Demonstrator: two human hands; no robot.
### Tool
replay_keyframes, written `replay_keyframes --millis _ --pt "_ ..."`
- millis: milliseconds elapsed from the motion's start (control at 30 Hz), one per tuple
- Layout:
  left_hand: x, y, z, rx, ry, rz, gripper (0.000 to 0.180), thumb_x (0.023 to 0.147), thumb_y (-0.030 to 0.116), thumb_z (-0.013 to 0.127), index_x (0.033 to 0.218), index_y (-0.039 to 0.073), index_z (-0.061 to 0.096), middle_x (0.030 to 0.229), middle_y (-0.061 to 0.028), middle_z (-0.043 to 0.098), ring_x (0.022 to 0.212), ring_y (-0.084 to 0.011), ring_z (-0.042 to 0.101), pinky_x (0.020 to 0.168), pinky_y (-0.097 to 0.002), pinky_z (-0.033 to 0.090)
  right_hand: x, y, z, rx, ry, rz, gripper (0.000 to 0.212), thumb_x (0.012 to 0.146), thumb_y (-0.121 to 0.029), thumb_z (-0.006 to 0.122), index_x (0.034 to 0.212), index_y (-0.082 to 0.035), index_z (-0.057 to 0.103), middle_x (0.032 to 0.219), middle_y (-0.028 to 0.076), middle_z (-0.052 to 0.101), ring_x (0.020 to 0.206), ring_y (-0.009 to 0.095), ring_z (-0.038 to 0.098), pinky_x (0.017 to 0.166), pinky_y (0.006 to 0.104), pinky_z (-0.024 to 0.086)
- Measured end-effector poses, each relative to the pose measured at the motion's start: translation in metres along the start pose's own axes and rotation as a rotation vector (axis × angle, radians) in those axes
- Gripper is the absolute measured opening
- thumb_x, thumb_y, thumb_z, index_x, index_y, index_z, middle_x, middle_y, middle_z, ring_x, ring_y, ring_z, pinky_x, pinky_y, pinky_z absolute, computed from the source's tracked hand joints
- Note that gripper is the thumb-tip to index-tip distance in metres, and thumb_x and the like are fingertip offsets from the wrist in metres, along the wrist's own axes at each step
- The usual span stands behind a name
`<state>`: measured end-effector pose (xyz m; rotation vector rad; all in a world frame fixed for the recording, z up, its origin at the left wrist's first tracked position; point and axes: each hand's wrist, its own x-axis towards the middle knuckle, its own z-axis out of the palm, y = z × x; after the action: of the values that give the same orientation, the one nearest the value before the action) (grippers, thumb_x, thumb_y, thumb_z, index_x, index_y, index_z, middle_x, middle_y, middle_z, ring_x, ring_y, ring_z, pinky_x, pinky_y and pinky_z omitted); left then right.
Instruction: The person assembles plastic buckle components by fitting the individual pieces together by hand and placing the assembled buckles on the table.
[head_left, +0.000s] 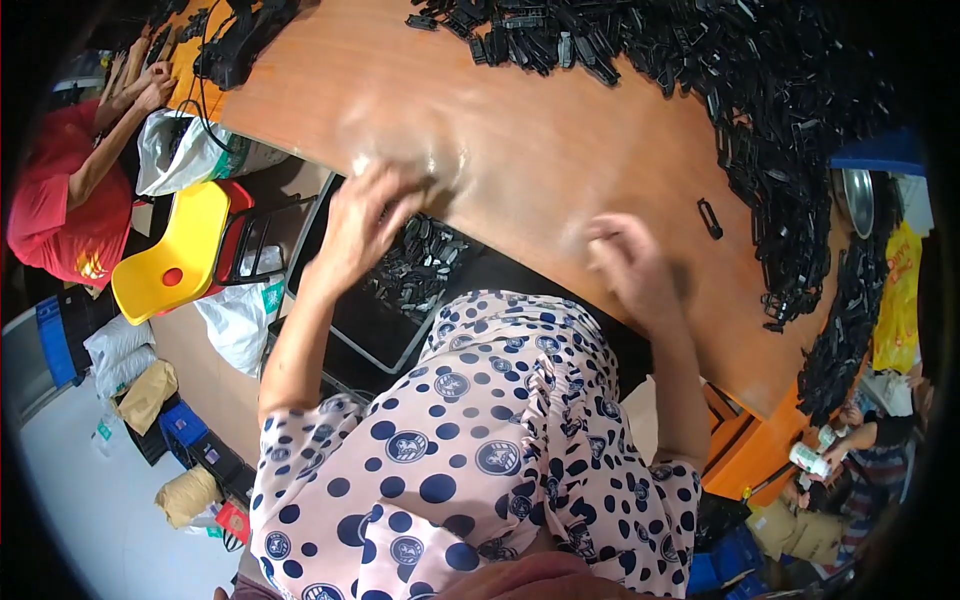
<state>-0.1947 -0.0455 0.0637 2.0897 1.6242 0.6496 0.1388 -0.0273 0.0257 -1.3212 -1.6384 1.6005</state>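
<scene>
My left hand [372, 215] is over the table's near edge, above a black tray [405, 358] of small dark plastic parts [420, 262]. Its fingers bend downward and are smeared by motion, so its hold cannot be told. Farther right, my right hand [632, 262] is above the tabletop [520, 150] near the front edge. Its fingers are curled in; anything between them is too small or hidden to make out. One long black plastic piece with a slot [709, 218] lies alone to the right of that hand.
A large heap of black plastic parts [780, 130] covers the table's far and right side. On the left stand a yellow chair [175, 255], white sacks [240, 325] and a person in a red shirt [75, 190]. Another person's hand holds a white bottle [810, 460] at the lower right.
</scene>
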Motion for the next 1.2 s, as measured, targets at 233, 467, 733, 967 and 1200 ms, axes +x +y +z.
replay_keyframes --millis 233,467,733,967,1200 --pt "0.181 -0.091 0.042 0.219 0.382 0.206 0.047 0.075 0.017 0.064 0.12 0.011 0.052 0.129 -0.0191 0.042 0.12 -0.0367 0.041 0.095 -0.049 0.037 -0.002 -0.017 -0.074 -1.046 0.59 -0.215 0.037 0.082 -0.016 0.065 0.113 -0.003 0.051 0.099 0.016 0.05 0.087 0.032 0.057 0.071 0.0401 0.047" --pt "0.216 -0.161 0.038 0.31 0.323 -0.079 0.073 0.068 0.016 0.063 0.135 0.031 0.039 0.143 -0.0164 0.029 0.132 -0.0355 0.029 0.108 -0.0448 0.029 -0.003 -0.002 -0.089 -0.976 0.456 0.06 0.034 0.084 -0.018 0.063 0.112 -0.004 0.051 0.104 0.018 0.048 0.093 0.039 0.055 0.074 0.0457 0.046" --pt "0.244 -0.096 0.043 -0.947 0.268 -0.057 0.06 0.069 -0.001 0.048 0.127 0.011 0.046 0.138 -0.0129 0.033 0.127 -0.0323 0.034 0.103 -0.05 0.033 0.008 0.002 -0.091 -0.846 0.421 0.125 0.018 0.089 -0.016 0.055 0.099 -0.002 0.053 0.098 0.018 0.048 0.089 0.04 0.054 0.071 0.0467 0.044" --pt "0.23 -0.113 0.116 0.143 0.612 0.06 0.048 0.075 0.018 0.056 0.122 0.007 0.053 0.131 -0.0165 0.046 0.119 -0.034 0.045 0.102 -0.0404 0.036 0.009 0.01 -0.089 -0.869 0.434 0.062 0.017 0.089 -0.015 0.055 0.098 -0.001 0.054 0.099 0.017 0.049 0.086 0.039 0.055 0.07 0.0453 0.045" --pt "0.208 -0.015 0.167 0.064 0.642 -0.045 0.05 0.075 0.017 0.058 0.123 0.005 0.051 0.133 -0.0237 0.039 0.123 -0.0391 0.037 0.104 -0.0451 0.031 0.004 0.024 -0.083 -0.72 0.535 -0.106 0.017 0.087 -0.013 0.056 0.097 0.001 0.057 0.089 0.016 0.056 0.079 0.036 0.058 0.068 0.0419 0.047"
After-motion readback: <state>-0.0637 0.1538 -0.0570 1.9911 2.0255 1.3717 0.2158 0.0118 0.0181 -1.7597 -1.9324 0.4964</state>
